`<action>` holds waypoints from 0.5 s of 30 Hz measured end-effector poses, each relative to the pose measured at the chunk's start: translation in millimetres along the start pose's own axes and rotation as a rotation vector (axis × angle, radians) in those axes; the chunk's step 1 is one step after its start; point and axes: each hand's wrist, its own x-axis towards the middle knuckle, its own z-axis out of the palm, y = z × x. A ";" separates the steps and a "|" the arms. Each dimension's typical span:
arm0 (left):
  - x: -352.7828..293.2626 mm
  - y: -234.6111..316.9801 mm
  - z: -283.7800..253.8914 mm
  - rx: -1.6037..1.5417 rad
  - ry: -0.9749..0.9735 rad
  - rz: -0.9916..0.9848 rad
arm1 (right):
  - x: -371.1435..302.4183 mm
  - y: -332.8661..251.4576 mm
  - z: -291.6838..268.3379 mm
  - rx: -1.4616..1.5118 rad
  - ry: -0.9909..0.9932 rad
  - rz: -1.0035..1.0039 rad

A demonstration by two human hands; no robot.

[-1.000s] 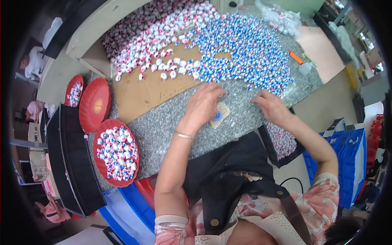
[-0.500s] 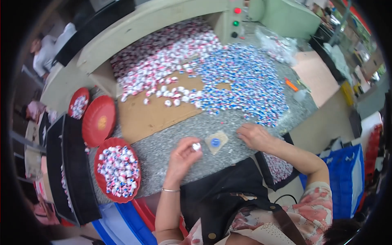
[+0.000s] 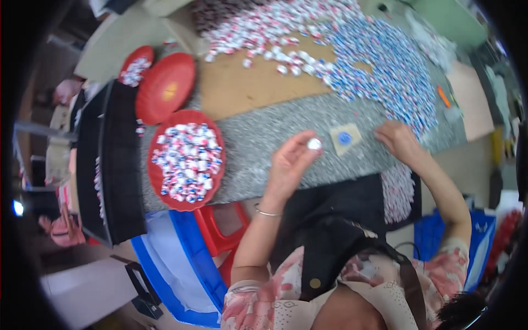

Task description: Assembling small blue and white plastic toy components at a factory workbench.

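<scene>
My left hand (image 3: 290,165) is raised over the grey speckled table (image 3: 264,137) and pinches a small white round piece (image 3: 314,144) at its fingertips. My right hand (image 3: 400,142) rests palm down on the table at the edge of a wide heap of blue and white pieces (image 3: 385,71). Between the two hands lies a small beige square card with a blue round piece on it (image 3: 344,138). A red tray filled with red, white and blue pieces (image 3: 187,159) sits to the left of my left hand.
A heap of red and white pieces (image 3: 264,27) lies on a brown board (image 3: 247,88) at the back. Two more red trays (image 3: 165,87) stand at the far left beside a black rack (image 3: 110,165). A black tray of pieces (image 3: 397,192) sits by my lap. A red stool (image 3: 220,231) and blue crates are below.
My left hand has lifted off the table with a white piece and drawn back toward the left. The view has swung to the left; my right hand stays by the blue heap.
</scene>
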 end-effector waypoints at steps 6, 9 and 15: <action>-0.9 -15.1 -1.8 -0.026 -0.014 -0.009 | 28.5 -34.6 5.6 0.144 0.112 -0.288; -4.8 -12.2 5.8 0.025 0.017 -0.007 | 36.1 -45.0 -0.5 0.027 0.025 -0.386; -3.5 -19.0 6.5 0.203 0.061 0.099 | 44.1 -49.6 8.1 -0.082 -0.103 -0.481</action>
